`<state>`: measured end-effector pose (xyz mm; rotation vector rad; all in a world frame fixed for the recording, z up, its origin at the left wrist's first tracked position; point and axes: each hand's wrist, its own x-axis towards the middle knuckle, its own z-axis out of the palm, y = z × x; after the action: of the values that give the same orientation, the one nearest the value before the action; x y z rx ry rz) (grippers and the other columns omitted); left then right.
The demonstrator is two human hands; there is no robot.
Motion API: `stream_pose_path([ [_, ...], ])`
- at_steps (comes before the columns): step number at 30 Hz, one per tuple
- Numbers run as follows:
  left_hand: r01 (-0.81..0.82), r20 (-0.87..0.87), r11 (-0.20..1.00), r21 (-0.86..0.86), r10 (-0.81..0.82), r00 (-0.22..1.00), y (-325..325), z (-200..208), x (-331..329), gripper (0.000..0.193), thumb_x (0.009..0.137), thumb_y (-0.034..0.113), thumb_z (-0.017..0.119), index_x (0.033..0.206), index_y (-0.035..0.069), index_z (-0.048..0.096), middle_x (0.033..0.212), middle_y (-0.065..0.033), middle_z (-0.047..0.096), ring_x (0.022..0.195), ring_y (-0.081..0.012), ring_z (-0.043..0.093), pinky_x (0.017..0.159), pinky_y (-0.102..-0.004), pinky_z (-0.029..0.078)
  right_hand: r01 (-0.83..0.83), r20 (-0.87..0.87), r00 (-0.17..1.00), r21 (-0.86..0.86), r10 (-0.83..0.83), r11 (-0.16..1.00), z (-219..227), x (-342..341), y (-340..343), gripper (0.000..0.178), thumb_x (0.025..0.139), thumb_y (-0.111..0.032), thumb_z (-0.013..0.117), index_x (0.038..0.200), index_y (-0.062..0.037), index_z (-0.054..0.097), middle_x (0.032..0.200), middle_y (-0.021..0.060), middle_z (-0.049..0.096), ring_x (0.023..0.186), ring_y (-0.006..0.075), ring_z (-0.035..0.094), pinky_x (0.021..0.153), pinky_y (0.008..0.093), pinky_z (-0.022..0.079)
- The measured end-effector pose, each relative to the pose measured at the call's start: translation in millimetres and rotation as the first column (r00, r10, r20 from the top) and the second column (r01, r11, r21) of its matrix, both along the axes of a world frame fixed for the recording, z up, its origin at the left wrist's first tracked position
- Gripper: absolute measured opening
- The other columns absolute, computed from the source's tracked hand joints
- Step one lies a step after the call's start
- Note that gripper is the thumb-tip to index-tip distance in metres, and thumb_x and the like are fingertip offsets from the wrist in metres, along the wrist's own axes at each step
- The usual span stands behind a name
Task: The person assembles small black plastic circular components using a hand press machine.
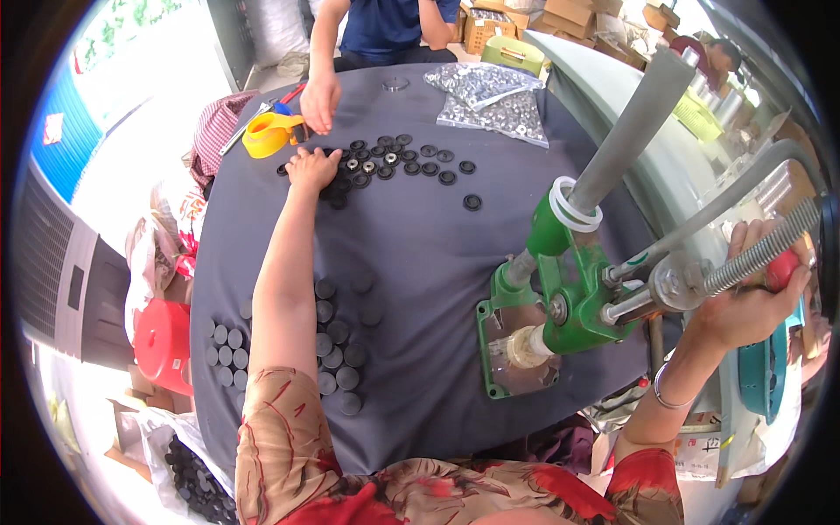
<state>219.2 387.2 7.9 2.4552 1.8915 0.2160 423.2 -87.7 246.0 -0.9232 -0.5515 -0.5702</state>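
Broadly, table [411, 254]: dark grey cloth is covering it and filling the middle of the frame.
Co-worker [381, 31]: a person in dark blue is sitting at the upper centre, one bare hand reaching down near the wearer's left hand.
Press [569, 280]: this green hand press is standing on the table at centre right, its spring-wrapped lever [759, 247] extending toward the right edge.
Red tub [162, 346]: it is standing beside the table, lower left.
Bags [499, 109]: clear plastic is holding small silvery parts, upper centre.
Right hand [751, 306]: its fingers are curling around the lever's red knob [781, 271], far right.
Left hand [312, 168]: its fingers are spreading slightly at the black rings, upper left of centre; whether they are gripping one, one cannot tell.
Yellow tape roll [265, 137]: it is lying upper left.
Grey discs [348, 378]: they are lying grouped around the left forearm, lower left.
Black rings [447, 178]: they are lying loosely clustered, upper centre, a few showing silvery centres.
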Motion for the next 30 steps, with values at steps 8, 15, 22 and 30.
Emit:
stream_pose_path([
  [8,0.033,-0.034,0.998,0.049,-0.032,0.999,-53.2,0.3,53.2,0.078,0.089,0.062,0.040,0.136,0.000,0.047,0.143,-0.0346,0.034,0.132,-0.0499,0.034,0.109,-0.0547,0.026,-0.060,0.002,0.998,0.042,0.060,0.997,-0.7,2.7,-5.0,0.042,0.100,-0.035,0.033,0.108,0.0001,0.053,0.080,0.0151,0.054,0.054,0.0128,0.042,0.052,0.0224,0.039],
  [15,0.229,-0.040,0.966,0.122,-0.225,0.973,-113.6,-10.6,69.7,0.071,0.091,0.057,0.039,0.130,-0.001,0.052,0.141,-0.0359,0.035,0.128,-0.0518,0.037,0.106,-0.0564,0.029,-0.219,0.231,0.944,-0.096,0.235,0.971,-7.7,8.2,-9.4,0.039,0.098,-0.034,0.039,0.105,0.0020,0.051,0.079,0.0133,0.052,0.052,0.0126,0.040,0.051,0.0249,0.035],
  [22,0.541,-0.080,0.810,0.226,-0.538,0.839,-198.6,-26.7,45.5,0.064,0.095,0.051,0.039,0.132,0.000,0.046,0.137,-0.0382,0.037,0.125,-0.0527,0.039,0.104,-0.0594,0.030,-0.290,0.243,0.923,-0.075,0.299,0.954,-9.0,13.6,-10.3,0.037,0.096,-0.034,0.043,0.102,0.0007,0.055,0.076,0.0132,0.055,0.050,0.0127,0.041,0.047,0.0245,0.035],
  [30,0.553,0.109,0.785,0.278,-0.598,0.794,-177.2,-3.7,46.7,0.062,0.097,0.049,0.042,0.134,-0.001,0.042,0.138,-0.0321,0.040,0.126,-0.0468,0.041,0.100,-0.0594,0.035,-0.212,0.218,0.950,-0.077,0.224,0.974,-6.4,8.2,-11.9,0.037,0.096,-0.033,0.043,0.101,0.0006,0.056,0.075,0.0125,0.056,0.050,0.0133,0.041,0.046,0.0246,0.034],
])
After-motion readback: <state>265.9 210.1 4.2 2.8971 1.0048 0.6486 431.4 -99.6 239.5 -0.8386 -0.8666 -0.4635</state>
